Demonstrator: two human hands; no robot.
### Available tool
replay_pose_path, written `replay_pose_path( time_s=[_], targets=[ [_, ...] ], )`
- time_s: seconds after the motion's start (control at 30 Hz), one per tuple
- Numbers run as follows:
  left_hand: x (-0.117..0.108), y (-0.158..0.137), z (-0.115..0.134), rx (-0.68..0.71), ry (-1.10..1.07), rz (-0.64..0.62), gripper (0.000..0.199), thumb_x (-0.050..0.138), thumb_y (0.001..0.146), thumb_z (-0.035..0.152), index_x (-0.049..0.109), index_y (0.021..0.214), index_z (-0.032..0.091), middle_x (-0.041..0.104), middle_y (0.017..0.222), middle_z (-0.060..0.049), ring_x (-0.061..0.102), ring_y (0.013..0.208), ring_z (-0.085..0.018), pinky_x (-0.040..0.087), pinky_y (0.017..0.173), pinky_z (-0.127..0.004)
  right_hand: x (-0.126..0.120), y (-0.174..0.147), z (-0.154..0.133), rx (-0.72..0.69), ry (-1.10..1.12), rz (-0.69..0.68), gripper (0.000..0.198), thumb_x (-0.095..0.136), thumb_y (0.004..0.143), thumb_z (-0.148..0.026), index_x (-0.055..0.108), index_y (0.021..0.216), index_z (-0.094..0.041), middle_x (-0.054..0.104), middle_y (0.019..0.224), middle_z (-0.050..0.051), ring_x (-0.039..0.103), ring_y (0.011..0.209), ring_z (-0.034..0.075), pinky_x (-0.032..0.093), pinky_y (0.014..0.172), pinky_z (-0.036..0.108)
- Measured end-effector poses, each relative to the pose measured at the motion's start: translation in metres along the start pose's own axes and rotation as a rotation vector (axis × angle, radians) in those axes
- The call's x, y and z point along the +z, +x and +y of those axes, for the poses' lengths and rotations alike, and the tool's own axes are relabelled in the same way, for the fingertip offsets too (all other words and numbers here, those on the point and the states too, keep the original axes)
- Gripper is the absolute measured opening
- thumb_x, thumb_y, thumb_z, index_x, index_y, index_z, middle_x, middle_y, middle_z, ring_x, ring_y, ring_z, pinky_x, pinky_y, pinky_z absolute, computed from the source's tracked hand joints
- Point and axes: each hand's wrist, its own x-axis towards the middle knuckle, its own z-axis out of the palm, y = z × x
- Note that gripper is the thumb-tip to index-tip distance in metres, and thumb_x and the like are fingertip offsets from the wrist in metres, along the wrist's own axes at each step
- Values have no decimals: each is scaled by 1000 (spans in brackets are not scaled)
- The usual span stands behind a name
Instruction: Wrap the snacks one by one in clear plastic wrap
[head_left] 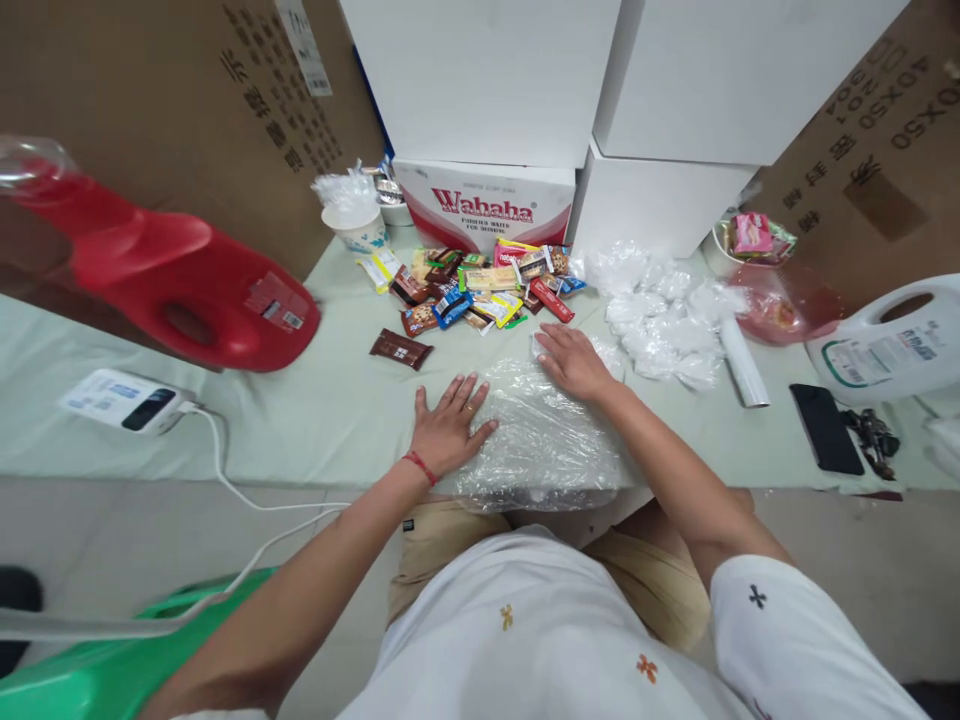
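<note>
A wrinkled sheet of clear plastic film (551, 425) lies spread before me, its near edge hanging over the table's front. My left hand (444, 432) rests at its left side, fingers spread and flat, the thumb touching the film. My right hand (576, 365) is at the film's far edge, fingers stretched out over it; a small whitish patch under the fingertips cannot be made out. Beyond it sits a pile of wrapped snack bars (491, 280). One brown-wrapped bar (401, 348) lies apart, above my left hand.
Clear plastic-wrapped bundles (660, 315) and a roll of film (742, 365) lie right. Further right are a white jug (889, 340) and a black phone (825, 428). A red jug (187, 270) and a white device (127, 400) with a cable stand left. Boxes (487, 205) line the back.
</note>
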Motion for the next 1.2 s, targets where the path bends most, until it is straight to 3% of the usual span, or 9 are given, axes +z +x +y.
replay_pose_path(
  time_s=[0.1,0.3,0.5,0.63,0.8,0.9,1.03,1.13,1.2],
  targets=[
    [0,-5,-9,9,-20,18,64,36,103,59,35,162,33,29,171,-9,31,157,-33,6,123,-75,7,-4,34,41,-118,-123,54,30,109,-45,54,152,-22,44,164,9,33,154,31,22,125,60],
    [1,-9,-11,17,-68,71,64,39,103,57,37,161,30,30,170,-8,30,157,-30,2,125,-72,-30,-27,89,227,-268,5,52,34,106,-44,68,136,-20,60,149,13,39,147,36,32,119,59],
    [-1,-10,-11,11,-87,59,63,41,103,57,38,161,30,31,170,-7,30,157,-29,3,126,-70,-26,47,40,242,-224,40,42,40,102,-34,74,118,-17,71,117,18,58,111,35,51,93,46],
    [-2,-11,-11,12,-85,65,63,40,103,57,38,161,31,31,170,-7,30,158,-29,4,127,-68,0,110,1,104,-165,33,45,45,96,-23,66,134,-17,66,132,16,50,128,36,46,103,48],
    [-2,-11,-12,15,-69,66,63,39,103,58,38,161,33,34,170,-7,32,157,-30,6,127,-68,20,182,-12,70,-104,-39,88,61,83,-25,29,163,-7,37,165,18,22,154,37,22,125,56],
    [-3,-11,-11,13,-61,63,63,39,103,58,37,161,33,35,169,-7,32,157,-31,7,127,-68,23,205,-7,119,-97,-137,89,68,80,-35,37,159,-7,47,157,22,29,150,42,21,123,60],
    [-4,-12,-12,16,-76,70,63,39,103,58,39,160,32,34,170,-7,31,157,-30,5,128,-67,10,186,-4,100,-102,-19,62,64,87,-45,60,140,-13,65,134,20,47,130,43,32,114,58],
    [-3,-12,-12,24,-102,85,63,39,103,58,40,160,31,34,170,-7,31,157,-29,2,128,-66,-13,131,-11,70,-55,77,66,60,91,-57,58,143,-16,63,132,19,50,125,40,32,113,56],
    [-3,-13,-12,25,-117,92,62,40,104,57,40,160,31,33,170,-7,31,157,-29,0,128,-67,-27,82,-24,30,-33,47,71,60,91,-65,57,145,-19,62,131,19,49,125,40,32,113,55]
  ],
)
